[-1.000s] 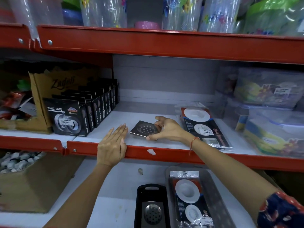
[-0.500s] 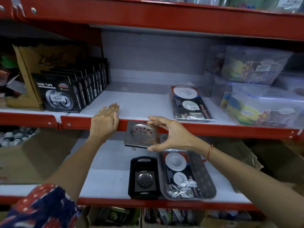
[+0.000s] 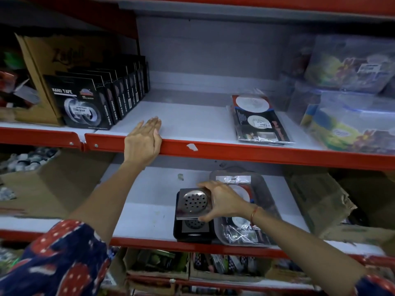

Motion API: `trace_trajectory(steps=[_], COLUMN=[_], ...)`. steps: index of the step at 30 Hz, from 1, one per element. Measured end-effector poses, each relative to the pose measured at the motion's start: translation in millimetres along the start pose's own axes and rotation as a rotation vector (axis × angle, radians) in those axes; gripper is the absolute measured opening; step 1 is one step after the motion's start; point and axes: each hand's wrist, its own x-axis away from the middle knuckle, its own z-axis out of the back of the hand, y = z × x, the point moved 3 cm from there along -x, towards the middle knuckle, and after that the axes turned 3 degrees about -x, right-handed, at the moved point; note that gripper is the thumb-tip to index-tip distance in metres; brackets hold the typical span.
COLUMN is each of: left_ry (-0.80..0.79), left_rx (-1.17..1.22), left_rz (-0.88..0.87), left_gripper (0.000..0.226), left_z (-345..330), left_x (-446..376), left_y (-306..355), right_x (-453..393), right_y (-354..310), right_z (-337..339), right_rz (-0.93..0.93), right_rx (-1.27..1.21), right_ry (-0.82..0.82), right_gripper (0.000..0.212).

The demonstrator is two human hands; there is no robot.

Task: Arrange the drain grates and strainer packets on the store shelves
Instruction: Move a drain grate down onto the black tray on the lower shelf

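Low in the frame, right of centre, the right hand (image 3: 224, 202) pinches a square steel drain grate with a round perforated centre (image 3: 194, 203) by its right edge, thumb underneath and fingers over the top, holding it just above a second grate lying in a black plastic tray (image 3: 193, 233) on the lower white shelf (image 3: 145, 218). Just right of that tray, partly hidden by the wrist, sits a grey plastic bin (image 3: 267, 195) holding clear strainer packets (image 3: 241, 229). The left hand (image 3: 143, 142) lies open and flat, palm down, over the red front lip of the upper shelf (image 3: 245, 150), left of centre. On that shelf, a stack of strainer packets with white discs (image 3: 256, 120) lies right of centre, a row of black nano tape boxes (image 3: 94, 101) stands at the left beside a brown cardboard carton (image 3: 36, 67), and clear plastic containers (image 3: 350, 103) crowd the right edge. Worn cardboard boxes (image 3: 318, 201) flank the lower shelf, against a grey back panel
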Motion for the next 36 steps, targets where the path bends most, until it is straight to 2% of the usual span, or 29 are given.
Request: trace_trajectory(steps=[5,11,20,26,36], left_ry=[0.151,0.283,0.310,0.249,-0.119], left_rx=[-0.001,-0.006,-0.005,-0.012,-0.022], left_rz=[-0.044,-0.123,-0.149,-0.107,-0.031], left_gripper=[0.040,0.043,0.045,0.043,0.049], left_z=[-7,-14,-17,-12,11], left_x=[-1,-1,-2,-2,-4], left_y=[-3,-7,-8,-4,13], right_x=[-23,-47,-58,-46,1], right_y=[23,40,44,33,-27], right_z=[-41,-78,-100,-78,41], right_rz=[-0.035,-0.079,-0.043,-0.025,0.132], right_rx=[0.110,0.226,0.323,0.251,0.105], right_ry=[-0.121,-0.261,-0.324,-0.266,0.093], right_gripper=[0.104,0.109,0.109,0.101,0.058])
